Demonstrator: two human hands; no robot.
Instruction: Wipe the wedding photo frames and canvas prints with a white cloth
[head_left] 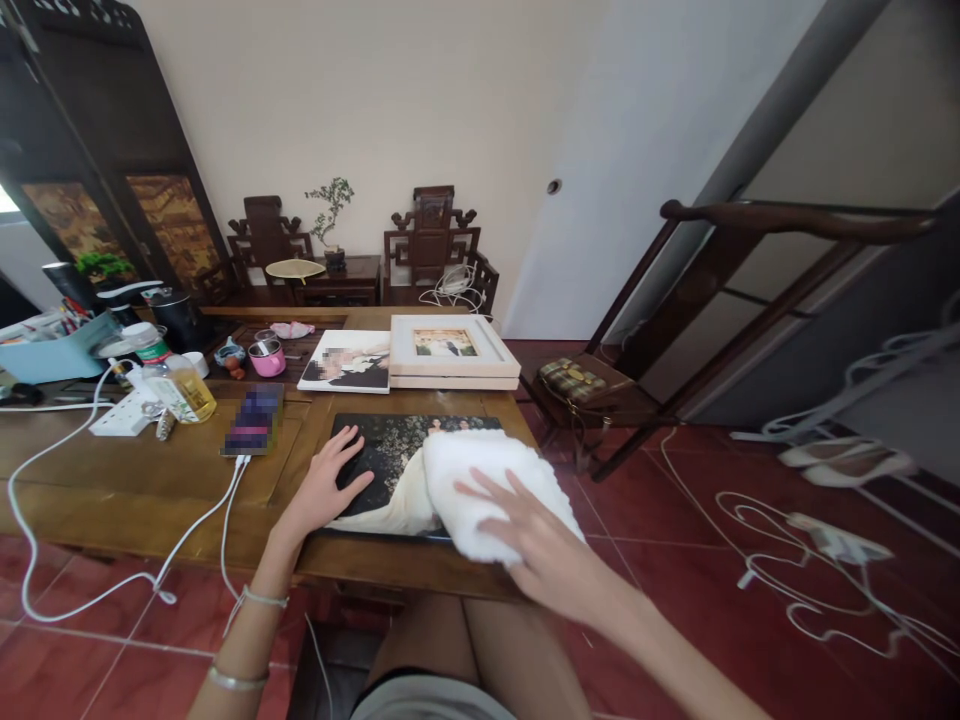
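Observation:
A dark photo panel (386,457) with a glossy picture, a pale gown and dark foliage in it, lies flat at the table's front edge. My left hand (330,485) rests on its left edge, fingers and thumb apart, holding nothing. Over the panel's right half spreads a thick white towel (469,465), which hides that part of the picture and reaches past the panel's right side. My right hand (529,530) presses down on the towel and holds it against the panel, fingers somewhat spread and slightly blurred.
Behind the panel lie a white-framed picture (487,350) on a box and a photo print (345,365). Leftward are a phone (253,420) on charging cables, a power strip (120,415), a bottle (191,395) and a pink cup (268,358). A wooden chair (637,385) stands right.

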